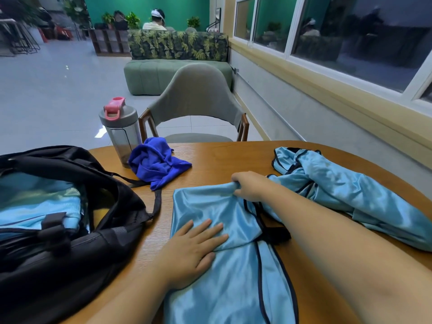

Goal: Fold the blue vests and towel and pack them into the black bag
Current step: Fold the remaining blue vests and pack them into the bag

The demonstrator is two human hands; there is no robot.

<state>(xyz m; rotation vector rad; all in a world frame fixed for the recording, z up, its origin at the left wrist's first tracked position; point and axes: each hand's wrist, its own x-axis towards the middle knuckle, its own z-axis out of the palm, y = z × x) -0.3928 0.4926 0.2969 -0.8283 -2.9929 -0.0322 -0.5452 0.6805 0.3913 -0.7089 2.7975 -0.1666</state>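
A light blue vest (210, 272) with dark trim lies spread on the wooden table (224, 157) in front of me. My left hand (194, 246) presses flat on it, fingers straight. My right hand (249, 185) pinches the vest's far edge. A second light blue vest (346, 185) lies crumpled at the right. A dark blue towel (156, 164) sits bunched near the table's far side. The black bag (77, 235) stands open at the left, with light blue fabric (39, 206) inside it.
A grey shaker bottle (120, 129) with a pink lid stands behind the towel. A grey chair (196, 97) faces the table's far edge. The bag's strap (157, 202) trails across the table between the bag and the spread vest.
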